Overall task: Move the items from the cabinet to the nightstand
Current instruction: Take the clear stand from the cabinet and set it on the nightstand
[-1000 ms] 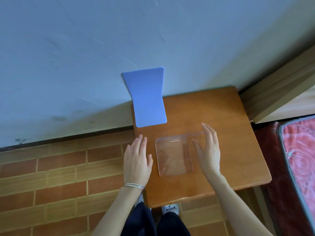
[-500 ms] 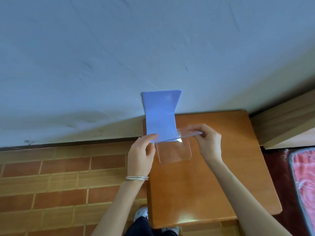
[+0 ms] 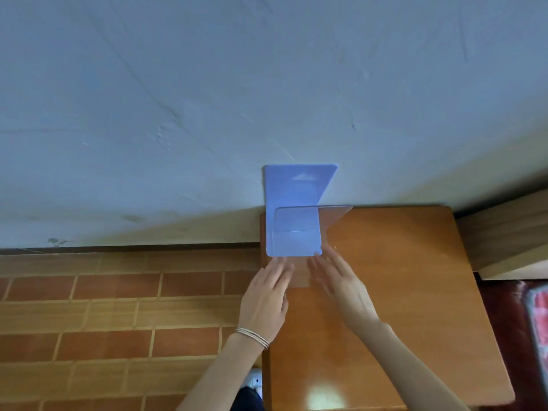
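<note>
A blue L-shaped stand [image 3: 296, 185] sits at the far left corner of the wooden nightstand [image 3: 400, 277], its upright against the wall. A clear plastic L-shaped stand [image 3: 333, 215] is nested on top of it, its see-through base reaching toward me over the blue base. My left hand [image 3: 267, 295] and my right hand [image 3: 341, 287] lie flat with straight fingers at the near edge of the clear base, one on each side. Neither hand grips anything. Motion blur hides whether the fingertips touch the plastic.
A pale blue-grey wall [image 3: 267, 84] rises right behind the nightstand. Brick-patterned floor tiles [image 3: 118, 321] lie to the left. A wooden bed frame [image 3: 504, 232] and a red mattress [image 3: 538, 321] stand close on the right. My shoe [image 3: 255, 381] shows below the nightstand's left edge.
Both hands picked the clear stand up from the middle of the nightstand, carried it to the far left corner, set it over the blue stand and let go.
</note>
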`<state>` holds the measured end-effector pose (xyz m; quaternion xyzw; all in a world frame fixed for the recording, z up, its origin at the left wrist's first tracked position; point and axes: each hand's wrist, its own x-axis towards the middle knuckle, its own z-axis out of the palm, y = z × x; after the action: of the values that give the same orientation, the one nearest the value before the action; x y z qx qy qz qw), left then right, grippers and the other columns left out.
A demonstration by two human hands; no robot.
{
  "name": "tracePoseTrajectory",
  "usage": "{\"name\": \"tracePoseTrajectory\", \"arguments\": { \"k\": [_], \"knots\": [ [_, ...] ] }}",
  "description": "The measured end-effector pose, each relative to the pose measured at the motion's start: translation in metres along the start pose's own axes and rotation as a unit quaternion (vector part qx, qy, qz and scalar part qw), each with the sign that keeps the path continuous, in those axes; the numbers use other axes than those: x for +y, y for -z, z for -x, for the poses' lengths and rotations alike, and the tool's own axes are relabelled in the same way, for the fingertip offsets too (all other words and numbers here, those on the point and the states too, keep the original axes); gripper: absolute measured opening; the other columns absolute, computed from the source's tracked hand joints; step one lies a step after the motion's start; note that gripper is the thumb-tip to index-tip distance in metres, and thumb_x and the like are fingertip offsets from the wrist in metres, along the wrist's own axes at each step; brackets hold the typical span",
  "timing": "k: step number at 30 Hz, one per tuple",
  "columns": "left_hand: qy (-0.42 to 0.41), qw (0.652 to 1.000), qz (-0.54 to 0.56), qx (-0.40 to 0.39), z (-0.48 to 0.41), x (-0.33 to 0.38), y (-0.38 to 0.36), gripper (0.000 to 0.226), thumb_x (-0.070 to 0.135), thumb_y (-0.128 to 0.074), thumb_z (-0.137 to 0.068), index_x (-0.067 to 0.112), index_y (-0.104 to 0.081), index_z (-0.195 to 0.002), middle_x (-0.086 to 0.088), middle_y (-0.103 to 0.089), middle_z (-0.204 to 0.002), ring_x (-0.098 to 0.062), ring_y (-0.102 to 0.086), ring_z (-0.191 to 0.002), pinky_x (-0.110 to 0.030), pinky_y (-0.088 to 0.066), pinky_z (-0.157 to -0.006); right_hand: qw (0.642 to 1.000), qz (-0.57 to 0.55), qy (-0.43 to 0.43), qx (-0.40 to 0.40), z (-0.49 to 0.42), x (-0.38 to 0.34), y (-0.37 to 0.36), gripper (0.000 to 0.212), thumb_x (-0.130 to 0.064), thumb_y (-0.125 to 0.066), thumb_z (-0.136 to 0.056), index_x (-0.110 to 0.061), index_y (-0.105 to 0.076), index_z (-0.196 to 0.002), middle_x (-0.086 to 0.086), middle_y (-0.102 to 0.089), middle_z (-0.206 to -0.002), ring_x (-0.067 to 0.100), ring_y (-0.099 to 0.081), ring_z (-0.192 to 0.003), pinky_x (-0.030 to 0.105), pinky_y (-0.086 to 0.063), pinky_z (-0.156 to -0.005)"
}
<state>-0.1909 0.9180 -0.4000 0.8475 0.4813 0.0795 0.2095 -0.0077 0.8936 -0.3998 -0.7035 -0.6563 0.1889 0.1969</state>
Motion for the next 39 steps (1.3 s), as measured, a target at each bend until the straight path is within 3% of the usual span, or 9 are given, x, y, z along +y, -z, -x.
{"name": "tracePoseTrajectory", "arguments": {
  "k": [2,5,12,15,18,21,26,34,39],
  "knots": [
    [-0.003,0.999,-0.033,-0.021,0.000,-0.004,-0.013,0.066,0.020,-0.085,-0.064,0.013,-0.060,-0.125,-0.006,-0.054,-0.135,-0.021,-0.051,-0.123,-0.034,-0.037,-0.097,0.996,0.044,0.031,-0.077,0.007,0.010,-0.016,0.054,-0.009,-0.075,-0.076,-0.009,-0.056,-0.127,0.008,-0.044,-0.142,0.024,-0.037,-0.132,0.036,-0.057,-0.077],
    [0.005,0.997,-0.067,-0.029,-0.008,-0.012,-0.021,0.064,0.022,-0.080,-0.072,0.013,-0.054,-0.130,-0.007,-0.048,-0.140,-0.021,-0.044,-0.129,-0.033,-0.031,-0.100,0.989,0.067,0.027,-0.127,-0.001,0.014,-0.023,0.064,-0.012,-0.076,-0.075,-0.006,-0.049,-0.132,0.009,-0.032,-0.149,0.024,-0.022,-0.138,0.035,-0.058,-0.072],
    [-0.013,0.995,-0.095,0.012,-0.047,-0.034,-0.019,0.056,0.011,-0.081,-0.069,0.007,-0.061,-0.122,-0.012,-0.057,-0.130,-0.028,-0.051,-0.123,-0.040,-0.040,-0.100,0.984,0.098,0.017,-0.150,-0.049,0.009,-0.019,0.052,-0.011,-0.048,-0.096,-0.013,-0.028,-0.144,0.005,-0.004,-0.157,0.014,0.006,-0.142,0.038,-0.038,-0.104],
    [-0.014,0.996,-0.076,0.033,-0.057,-0.041,-0.020,0.050,0.007,-0.081,-0.068,0.007,-0.065,-0.116,-0.011,-0.062,-0.123,-0.029,-0.055,-0.118,-0.040,-0.050,-0.093,0.988,0.095,0.017,-0.124,-0.056,0.012,-0.021,0.051,-0.007,-0.050,-0.094,-0.014,-0.035,-0.142,0.003,-0.013,-0.156,0.015,-0.003,-0.143,0.038,-0.045,-0.099],
    [-0.015,0.997,-0.059,0.054,-0.059,-0.042,-0.020,0.049,0.002,-0.084,-0.062,0.006,-0.070,-0.109,-0.010,-0.066,-0.117,-0.029,-0.059,-0.113,-0.037,-0.053,-0.083,0.992,0.091,0.045,-0.073,-0.055,0.015,-0.027,0.049,0.000,-0.066,-0.082,-0.007,-0.053,-0.128,0.011,-0.038,-0.146,0.024,-0.027,-0.137,0.043,-0.056,-0.079],
    [-0.015,0.996,-0.058,0.064,-0.060,-0.041,-0.023,0.052,0.000,-0.086,-0.059,0.004,-0.070,-0.107,-0.014,-0.066,-0.116,-0.033,-0.060,-0.110,-0.042,-0.050,-0.086,0.993,0.093,0.050,-0.048,-0.053,0.015,-0.033,0.053,0.006,-0.078,-0.067,-0.002,-0.062,-0.116,0.017,-0.052,-0.133,0.032,-0.044,-0.126,0.043,-0.058,-0.070],
    [0.013,0.996,0.000,0.087,-0.057,-0.037,-0.027,0.048,-0.005,-0.081,-0.062,0.001,-0.068,-0.108,-0.015,-0.064,-0.118,-0.036,-0.057,-0.113,-0.044,-0.047,-0.088,0.995,0.070,0.050,-0.045,-0.051,0.014,-0.035,0.050,0.002,-0.078,-0.069,0.001,-0.061,-0.116,0.019,-0.051,-0.133,0.034,-0.043,-0.126,0.057,-0.054,-0.073],
    [0.061,0.987,0.080,0.122,-0.061,-0.033,-0.028,0.042,-0.012,-0.076,-0.066,0.000,-0.070,-0.105,-0.015,-0.066,-0.114,-0.035,-0.058,-0.113,-0.043,-0.043,-0.092,0.995,0.080,0.045,-0.028,-0.051,0.015,-0.039,0.046,-0.002,-0.078,-0.069,0.000,-0.063,-0.112,0.017,-0.054,-0.130,0.032,-0.045,-0.125,0.059,-0.053,-0.074],
    [0.048,0.995,0.025,0.089,-0.061,-0.032,-0.023,0.042,-0.007,-0.076,-0.068,0.003,-0.069,-0.108,-0.015,-0.063,-0.120,-0.034,-0.056,-0.116,-0.039,-0.045,-0.089,0.989,0.118,0.068,-0.066,-0.054,0.014,-0.029,0.045,-0.009,-0.079,-0.071,-0.003,-0.064,-0.112,0.014,-0.057,-0.129,0.028,-0.048,-0.124,0.045,-0.058,-0.070]
  ]
}}
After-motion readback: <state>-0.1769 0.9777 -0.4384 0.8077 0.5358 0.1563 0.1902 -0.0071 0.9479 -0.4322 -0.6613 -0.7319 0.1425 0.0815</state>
